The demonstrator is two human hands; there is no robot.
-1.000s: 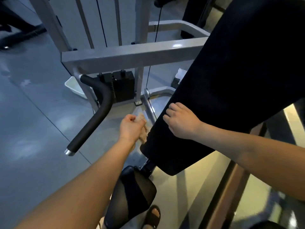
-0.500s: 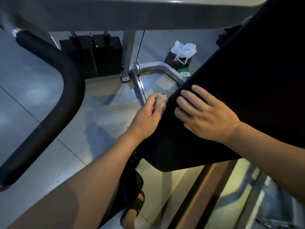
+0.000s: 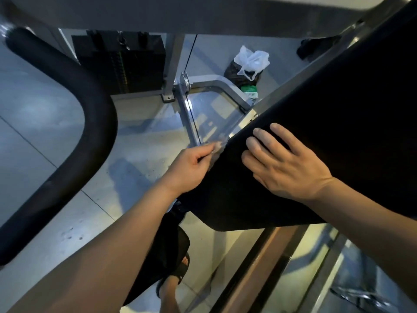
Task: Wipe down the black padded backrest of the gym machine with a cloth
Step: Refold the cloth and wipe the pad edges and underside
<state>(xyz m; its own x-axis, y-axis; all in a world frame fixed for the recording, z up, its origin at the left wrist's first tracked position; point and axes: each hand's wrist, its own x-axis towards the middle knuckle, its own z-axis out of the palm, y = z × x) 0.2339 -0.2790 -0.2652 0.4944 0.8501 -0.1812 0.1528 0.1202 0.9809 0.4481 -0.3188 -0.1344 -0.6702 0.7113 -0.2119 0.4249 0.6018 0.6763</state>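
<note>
The black padded backrest (image 3: 338, 114) slants from upper right down to the centre. My right hand (image 3: 279, 163) lies flat on its face near the left edge, fingers straight. My left hand (image 3: 189, 168) grips a small pale cloth (image 3: 217, 149) and holds it against the pad's left side edge. Most of the cloth is hidden between my fingers and the pad.
A thick black padded handle bar (image 3: 74, 123) curves at the left. A grey frame beam (image 3: 180, 16) crosses overhead. Behind it stand the weight stack (image 3: 119, 62) and a cable. A white plastic bag (image 3: 251, 59) sits on the floor. My sandalled foot (image 3: 173, 281) is below.
The view has moved closer and lower toward the pad. My left hand with the cloth has slid up along the pad's left edge. My right hand has spread flat on the pad.
</note>
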